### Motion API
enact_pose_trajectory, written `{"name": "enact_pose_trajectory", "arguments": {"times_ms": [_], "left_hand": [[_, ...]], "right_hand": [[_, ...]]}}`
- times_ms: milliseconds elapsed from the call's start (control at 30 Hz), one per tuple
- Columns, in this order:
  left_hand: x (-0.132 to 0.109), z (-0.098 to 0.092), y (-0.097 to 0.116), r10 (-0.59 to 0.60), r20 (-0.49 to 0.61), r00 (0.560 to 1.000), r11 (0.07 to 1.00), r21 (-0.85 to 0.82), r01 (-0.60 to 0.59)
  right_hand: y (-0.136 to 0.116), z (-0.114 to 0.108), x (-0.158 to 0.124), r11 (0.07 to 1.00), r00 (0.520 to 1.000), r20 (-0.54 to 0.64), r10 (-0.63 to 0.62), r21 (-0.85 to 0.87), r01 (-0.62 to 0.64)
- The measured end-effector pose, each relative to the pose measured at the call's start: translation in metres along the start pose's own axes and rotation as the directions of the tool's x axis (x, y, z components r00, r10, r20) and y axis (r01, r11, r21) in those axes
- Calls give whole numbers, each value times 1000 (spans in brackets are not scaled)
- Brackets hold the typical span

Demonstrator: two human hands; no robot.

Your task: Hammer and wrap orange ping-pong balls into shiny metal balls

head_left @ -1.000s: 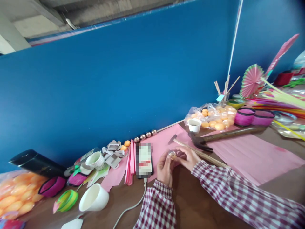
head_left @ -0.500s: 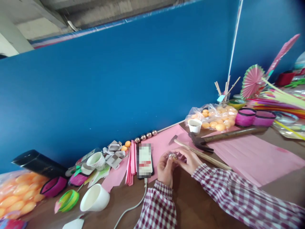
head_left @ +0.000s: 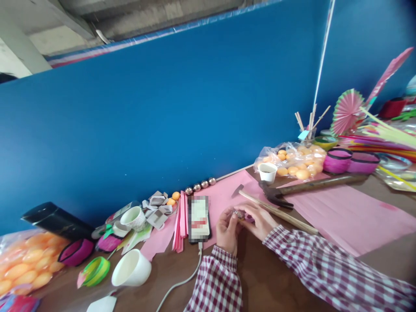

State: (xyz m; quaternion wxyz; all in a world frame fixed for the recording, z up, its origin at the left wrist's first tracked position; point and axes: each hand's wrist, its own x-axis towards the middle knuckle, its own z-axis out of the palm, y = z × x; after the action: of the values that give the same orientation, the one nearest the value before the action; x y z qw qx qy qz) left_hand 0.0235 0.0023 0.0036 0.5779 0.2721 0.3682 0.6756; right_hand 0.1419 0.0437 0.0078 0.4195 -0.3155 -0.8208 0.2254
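Both hands meet over the brown table (head_left: 260, 281) around a small shiny silvery ball (head_left: 239, 213), with a bit of orange showing at its lower side. My left hand (head_left: 228, 230) grips it from the left, thumb on the near side. From the right, my right hand (head_left: 261, 220) closes thumb and fingers on the same ball, hiding part of it. Just beyond my right hand lies a wooden-handled small hammer (head_left: 276, 210). A phone (head_left: 199, 221) on a white cable is left of my left hand. Several similar silvery balls (head_left: 204, 183) line the blue wall's foot.
A larger claw hammer (head_left: 312, 185) lies over pink paper (head_left: 351, 216) on the right. Behind it are a small white cup (head_left: 267, 172) and a bag of orange balls (head_left: 302, 164). At left are a white cup (head_left: 131, 268), green tape (head_left: 97, 271) and another bag of orange balls (head_left: 26, 264).
The whole view has shifted slightly, with things appearing a little further right. Both hands stay on the ball, which is now more covered by the fingers.
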Motion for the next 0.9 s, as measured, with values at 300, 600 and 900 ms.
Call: {"name": "enact_pose_trajectory", "arguments": {"times_ms": [300,600,900], "left_hand": [[6,-8,-8,107,122,987,978,167,-127],[3,-4,-4,112,177,978,959,237,-152],[3,-3,-5,54,103,993,993,98,-64]], "right_hand": [[-9,-4,0,995,998,-27,-53,-91,50],[-1,0,-2,997,999,-19,-47,-61,46],[-7,-1,-1,990,995,-48,-89,-109,84]]}}
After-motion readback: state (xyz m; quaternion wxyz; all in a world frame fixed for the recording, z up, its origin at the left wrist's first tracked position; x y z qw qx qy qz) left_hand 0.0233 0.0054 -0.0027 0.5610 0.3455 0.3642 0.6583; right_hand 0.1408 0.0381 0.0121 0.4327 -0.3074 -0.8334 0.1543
